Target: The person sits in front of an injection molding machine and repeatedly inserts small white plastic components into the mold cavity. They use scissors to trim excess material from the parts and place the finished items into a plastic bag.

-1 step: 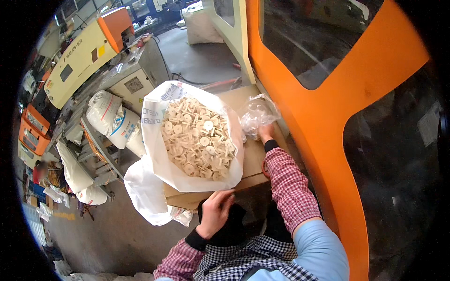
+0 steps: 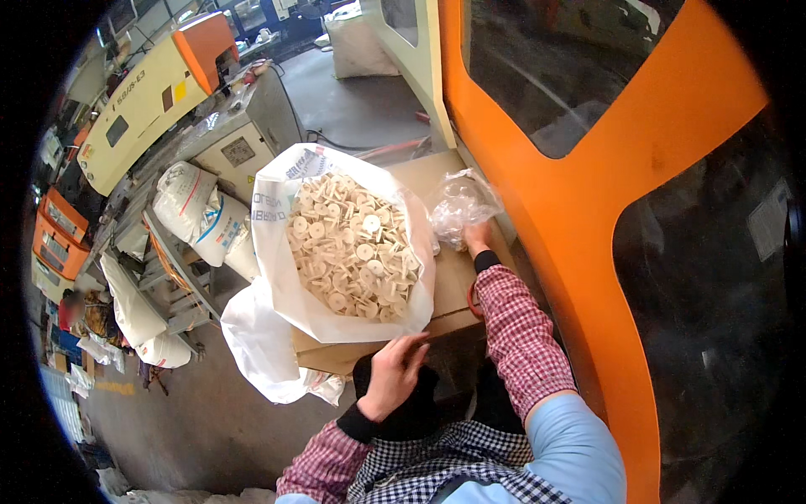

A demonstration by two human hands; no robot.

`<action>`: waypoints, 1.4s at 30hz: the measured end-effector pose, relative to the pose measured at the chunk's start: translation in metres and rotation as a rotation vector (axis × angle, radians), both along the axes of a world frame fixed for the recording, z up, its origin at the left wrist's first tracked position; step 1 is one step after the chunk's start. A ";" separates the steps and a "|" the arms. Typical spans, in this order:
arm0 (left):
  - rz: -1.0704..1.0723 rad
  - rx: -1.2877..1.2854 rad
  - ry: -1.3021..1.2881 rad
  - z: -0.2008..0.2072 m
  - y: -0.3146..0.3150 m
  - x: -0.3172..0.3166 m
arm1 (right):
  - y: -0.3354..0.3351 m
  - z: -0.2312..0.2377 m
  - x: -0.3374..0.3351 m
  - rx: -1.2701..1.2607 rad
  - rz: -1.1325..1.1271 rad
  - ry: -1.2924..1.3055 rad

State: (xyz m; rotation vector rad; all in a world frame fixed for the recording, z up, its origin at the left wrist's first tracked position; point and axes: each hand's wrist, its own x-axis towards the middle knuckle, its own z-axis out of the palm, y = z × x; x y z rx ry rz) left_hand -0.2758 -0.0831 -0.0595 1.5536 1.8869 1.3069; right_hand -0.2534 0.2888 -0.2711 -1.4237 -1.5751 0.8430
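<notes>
Crinkly clear plastic bag (image 2: 460,206) gripped by right hand (image 2: 478,238); left hand (image 2: 393,374) loose, fingers open, at white woven sack (image 2: 277,252) rim w/ cream plastic discs (image 2: 353,248); unchanged.

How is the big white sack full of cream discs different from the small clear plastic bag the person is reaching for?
The big white woven sack is opaque; the small clear plastic bag is see-through. The sack stands wide open, heaped with cream plastic discs; the clear bag is crumpled, its contents too unclear to tell. The left hand is by the sack's near rim; the right hand touches the clear bag. Both rest on the brown cardboard box.
</notes>
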 end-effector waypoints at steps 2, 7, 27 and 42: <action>-0.058 -0.128 -0.206 -0.021 0.026 0.011 | -0.001 -0.011 0.007 0.113 -0.011 0.027; 0.037 -0.272 -0.888 -0.093 0.112 0.030 | 0.006 -0.033 0.034 0.167 0.076 -0.076; 0.308 0.130 -1.467 -0.180 0.223 0.008 | -0.105 0.059 0.077 -0.006 0.293 0.457; -0.121 0.166 -1.716 -0.073 0.138 0.039 | -0.183 0.112 0.135 0.271 0.369 0.149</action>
